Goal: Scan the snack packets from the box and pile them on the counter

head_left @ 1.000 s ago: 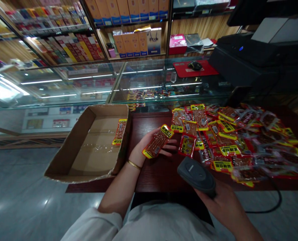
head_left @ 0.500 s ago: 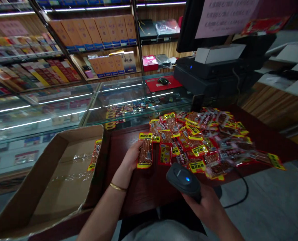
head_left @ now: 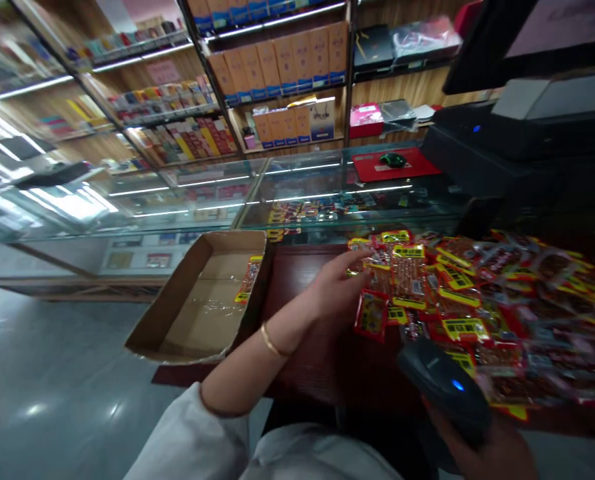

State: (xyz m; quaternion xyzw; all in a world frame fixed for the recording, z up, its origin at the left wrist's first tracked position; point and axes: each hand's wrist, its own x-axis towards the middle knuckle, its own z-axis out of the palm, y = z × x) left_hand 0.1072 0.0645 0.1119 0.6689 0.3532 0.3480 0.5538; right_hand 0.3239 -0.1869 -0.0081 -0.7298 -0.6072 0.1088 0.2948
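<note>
My left hand [head_left: 338, 285] reaches over the left edge of a pile of snack packets [head_left: 465, 303], with its fingers stretched out and apart. The fingertips are at the packets there; whether they press on one is unclear. The packets are clear plastic with red edges, yellow label bands and brown strips inside. Just below the fingers lies a small red-edged packet [head_left: 372, 315]. My right hand [head_left: 492, 443] is closed around a dark barcode scanner [head_left: 447, 383] with a lit blue light, at the front of the pile.
An open cardboard box [head_left: 205, 300] stands at the left, one packet [head_left: 249, 280] inside against its right wall. Behind the dark red table [head_left: 302, 280] runs a glass display counter [head_left: 317, 177] with a red mouse pad [head_left: 422, 163]. Black register equipment [head_left: 527, 153] stands at the right.
My left hand has let go of the packet it held and moved right to the pile. The view has swung left. The scanner remains in my right hand.
</note>
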